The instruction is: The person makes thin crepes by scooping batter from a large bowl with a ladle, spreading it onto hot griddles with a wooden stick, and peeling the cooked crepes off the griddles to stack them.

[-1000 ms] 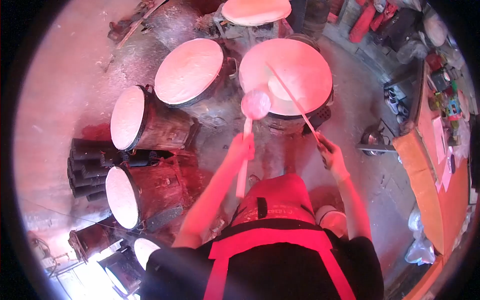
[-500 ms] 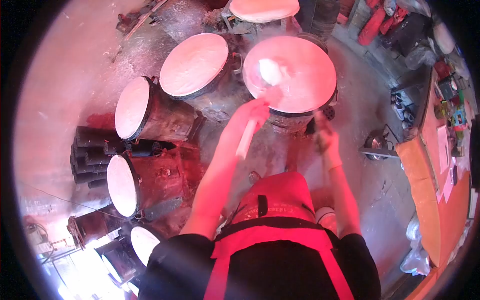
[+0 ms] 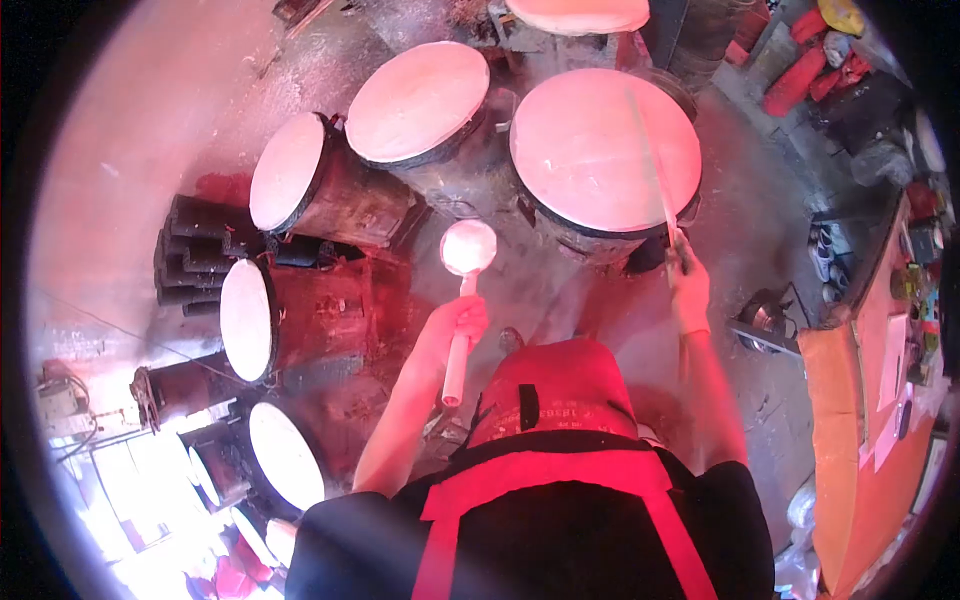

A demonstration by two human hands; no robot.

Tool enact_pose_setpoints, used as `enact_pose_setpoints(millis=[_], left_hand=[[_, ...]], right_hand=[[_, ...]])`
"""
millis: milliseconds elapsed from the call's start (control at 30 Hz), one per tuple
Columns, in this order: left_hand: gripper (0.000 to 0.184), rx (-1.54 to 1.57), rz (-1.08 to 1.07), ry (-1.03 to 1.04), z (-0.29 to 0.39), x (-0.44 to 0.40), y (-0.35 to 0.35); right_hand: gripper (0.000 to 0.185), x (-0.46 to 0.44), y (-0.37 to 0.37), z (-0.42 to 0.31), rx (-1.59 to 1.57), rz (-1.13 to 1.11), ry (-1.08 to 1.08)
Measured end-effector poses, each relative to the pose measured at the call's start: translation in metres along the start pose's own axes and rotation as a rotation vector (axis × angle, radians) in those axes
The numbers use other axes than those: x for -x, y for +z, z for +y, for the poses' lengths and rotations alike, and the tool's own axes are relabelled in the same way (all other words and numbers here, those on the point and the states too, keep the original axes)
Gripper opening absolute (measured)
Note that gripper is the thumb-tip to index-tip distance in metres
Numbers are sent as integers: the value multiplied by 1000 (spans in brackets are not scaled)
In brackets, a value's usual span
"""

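My left hand point(image 3: 458, 322) is closed round the pale handle of a ladle point(image 3: 468, 247), held in front of me, apart from the stoves. Its round bowl is coated white or holds something white. My right hand point(image 3: 688, 285) grips a long thin flat stick point(image 3: 652, 160), which reaches over the nearest round griddle point(image 3: 575, 150). The stick is slightly blurred, and I cannot tell whether it touches the surface. A smooth pale layer covers this griddle, which sits on a dark drum-like stove point(image 3: 590, 245).
More pale-topped griddles stand in an arc to the left: one griddle point(image 3: 418, 100), another griddle point(image 3: 287, 172), a third point(image 3: 246, 320). Black cylinders point(image 3: 190, 250) are stacked beyond them. On the right are a kettle point(image 3: 765, 318) and a table with an orange cover point(image 3: 835, 430).
My left hand has drawn the ladle back from the griddle, toward me and left. My right hand, formerly blurred by the rim, now has the stick across the griddle. The view has shifted slightly.
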State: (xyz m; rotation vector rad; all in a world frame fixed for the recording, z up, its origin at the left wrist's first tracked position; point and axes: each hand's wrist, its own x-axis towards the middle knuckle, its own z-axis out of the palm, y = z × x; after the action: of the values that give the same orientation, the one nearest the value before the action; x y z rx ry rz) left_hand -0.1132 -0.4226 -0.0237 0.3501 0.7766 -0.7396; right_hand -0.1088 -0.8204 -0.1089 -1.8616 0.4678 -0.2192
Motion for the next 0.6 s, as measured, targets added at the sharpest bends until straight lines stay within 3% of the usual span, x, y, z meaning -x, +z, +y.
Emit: enact_pose_setpoints(millis=[100, 167, 267, 333, 400, 467, 500, 600], left_hand=[[9, 46, 53, 44, -6, 11, -6], [11, 126, 18, 13, -6, 13, -20], [11, 267, -21, -18, -6, 21, -19], [9, 321, -87, -23, -3, 27, -20], [13, 380, -135, -22, 1, 36, -19], [13, 440, -156, -24, 8, 44, -16], [14, 446, -201, -24, 14, 44, -19], [16, 451, -255, 28, 29, 57, -39]], right_hand=[[45, 43, -4, 25, 565, -192, -136], [48, 86, -11, 20, 731, -382, -202], [46, 102, -34, 29, 574, -367, -113], [46, 82, -34, 29, 326, -88, -163], [48, 76, -24, 24, 284, -51, -81], [50, 104, -10, 35, 454, -247, 143], [48, 114, -1, 51, 531, -342, -90], [50, 103, 49, -20, 577, -565, -268]])
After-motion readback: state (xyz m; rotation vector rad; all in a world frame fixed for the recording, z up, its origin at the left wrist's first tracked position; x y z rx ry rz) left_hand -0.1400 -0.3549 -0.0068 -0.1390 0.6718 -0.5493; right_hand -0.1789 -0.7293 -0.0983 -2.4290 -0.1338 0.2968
